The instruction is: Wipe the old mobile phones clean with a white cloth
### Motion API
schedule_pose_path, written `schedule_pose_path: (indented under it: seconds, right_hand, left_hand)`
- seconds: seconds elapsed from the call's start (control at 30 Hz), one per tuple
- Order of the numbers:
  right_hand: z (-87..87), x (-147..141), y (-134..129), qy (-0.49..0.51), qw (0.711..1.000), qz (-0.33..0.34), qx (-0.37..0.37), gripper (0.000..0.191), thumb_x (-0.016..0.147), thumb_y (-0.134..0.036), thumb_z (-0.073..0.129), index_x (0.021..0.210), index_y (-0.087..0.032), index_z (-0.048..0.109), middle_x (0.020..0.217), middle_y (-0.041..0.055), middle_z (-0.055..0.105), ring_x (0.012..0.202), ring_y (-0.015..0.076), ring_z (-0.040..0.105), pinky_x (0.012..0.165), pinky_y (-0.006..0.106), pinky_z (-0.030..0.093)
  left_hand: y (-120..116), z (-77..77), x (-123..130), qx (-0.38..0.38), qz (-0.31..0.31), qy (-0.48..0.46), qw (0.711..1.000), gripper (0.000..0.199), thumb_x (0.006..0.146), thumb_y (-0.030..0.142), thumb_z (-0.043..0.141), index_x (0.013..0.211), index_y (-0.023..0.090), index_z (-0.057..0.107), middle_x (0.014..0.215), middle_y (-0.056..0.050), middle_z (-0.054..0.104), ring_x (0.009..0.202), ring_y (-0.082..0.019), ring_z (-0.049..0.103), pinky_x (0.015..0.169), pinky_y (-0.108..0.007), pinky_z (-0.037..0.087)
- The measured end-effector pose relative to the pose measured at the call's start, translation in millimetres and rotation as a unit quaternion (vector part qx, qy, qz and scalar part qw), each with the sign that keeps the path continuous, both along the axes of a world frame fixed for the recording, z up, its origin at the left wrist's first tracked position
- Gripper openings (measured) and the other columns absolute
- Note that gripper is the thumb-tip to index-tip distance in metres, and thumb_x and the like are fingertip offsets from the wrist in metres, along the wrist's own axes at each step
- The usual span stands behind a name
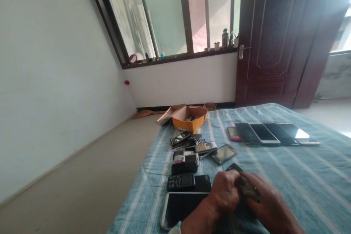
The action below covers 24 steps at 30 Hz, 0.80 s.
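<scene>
In front of me, my right hand (267, 194) is closed around a dark mobile phone (249, 189), tilted and partly covered by the fingers. My left hand (225, 192) is closed too, with its fingertips pressed on the near end of that phone. Just beyond the hands, the top of another dark phone (234, 168) shows. To the left of my left hand lie a white-framed tablet (182, 208) and a black keypad phone (181, 181). A grey touchscreen phone (225, 154) rests farther up the cloth.
An open orange box (189, 126) stands at the far left of the striped bedcover (296, 186). Several old phones (205, 147) are piled before it. A row of large dark phones (264, 133) and a small pink phone (234, 134) lie at the right.
</scene>
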State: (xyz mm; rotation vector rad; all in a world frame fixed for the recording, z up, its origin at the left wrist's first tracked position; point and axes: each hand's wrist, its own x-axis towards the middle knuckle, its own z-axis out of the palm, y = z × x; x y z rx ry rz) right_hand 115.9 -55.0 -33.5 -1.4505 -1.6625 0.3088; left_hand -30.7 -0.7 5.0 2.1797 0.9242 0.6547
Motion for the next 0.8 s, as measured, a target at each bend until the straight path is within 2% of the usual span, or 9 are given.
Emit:
schedule_pose_path:
  seconds: [0.13,0.23,0.33,0.47,0.6,0.73,0.8]
  right_hand:
    - [5.0,-5,-4,0.001,1.000,0.020,-0.008,0.042,0.074,-0.018,0.047,0.113,-0.022,0.064,0.103,0.0047,0.067,0.093,0.0184,0.065,0.078,0.026,0.051]
    - [6.7,-5,-6,-0.030,0.999,0.039,-0.016,0.034,0.078,-0.016,0.045,0.103,-0.023,0.066,0.096,0.0038,0.065,0.085,0.0168,0.064,0.072,0.025,0.049]
    - [6.2,-5,-6,-0.081,0.996,0.034,-0.013,0.027,0.082,-0.015,0.044,0.091,-0.024,0.067,0.088,0.0028,0.063,0.081,0.0170,0.062,0.068,0.025,0.046]
    - [6.2,-4,-4,-0.156,0.988,0.003,0.010,0.024,0.082,-0.013,0.045,0.085,-0.025,0.066,0.083,0.0019,0.063,0.076,0.0183,0.059,0.067,0.029,0.044]
    - [10.7,-2,-4,-0.209,0.978,0.003,0.025,0.019,0.082,-0.013,0.049,0.080,-0.025,0.065,0.083,0.0015,0.064,0.075,0.0192,0.059,0.067,0.030,0.043]
    - [13.3,-4,-6,-0.206,0.978,-0.003,0.026,0.023,0.083,-0.007,0.045,0.075,-0.023,0.061,0.081,0.0026,0.062,0.078,0.0187,0.059,0.065,0.027,0.044]
    - [12.0,-7,-7,-0.200,0.979,0.000,0.031,0.026,0.083,-0.005,0.042,0.079,-0.022,0.061,0.083,0.0033,0.062,0.077,0.0179,0.059,0.064,0.026,0.045]
  left_hand:
    - [0,-1.4,2,-0.028,0.051,0.008,0.998,0.025,0.068,0.011,0.053,0.090,0.017,0.061,0.076,-0.002,0.068,0.072,-0.018,0.064,0.063,-0.024,0.042]
    - [1,-1.3,4,-0.059,0.075,0.005,0.995,0.039,0.068,0.012,0.056,0.107,0.015,0.055,0.072,-0.001,0.068,0.070,-0.018,0.064,0.066,-0.026,0.043]
    - [2,-1.4,5,-0.049,0.104,0.025,0.993,0.048,0.068,0.014,0.059,0.115,0.015,0.053,0.075,0.000,0.068,0.070,-0.018,0.063,0.067,-0.026,0.043]
    - [3,-1.5,5,0.011,0.120,0.065,0.991,0.040,0.063,0.013,0.062,0.103,0.018,0.059,0.081,0.000,0.065,0.076,-0.017,0.059,0.070,-0.026,0.042]
    - [5,1.0,4,0.044,0.098,0.092,0.990,0.025,0.064,0.015,0.062,0.089,0.019,0.062,0.086,-0.002,0.064,0.081,-0.018,0.057,0.073,-0.026,0.042]
    - [6,4.6,1,0.051,0.088,0.110,0.989,0.024,0.064,0.017,0.063,0.088,0.019,0.064,0.089,-0.003,0.063,0.085,-0.019,0.056,0.075,-0.027,0.044]
    - [7,5.7,-1,0.060,0.079,0.111,0.989,0.025,0.066,0.019,0.063,0.090,0.018,0.065,0.093,-0.004,0.063,0.089,-0.021,0.057,0.079,-0.029,0.045]
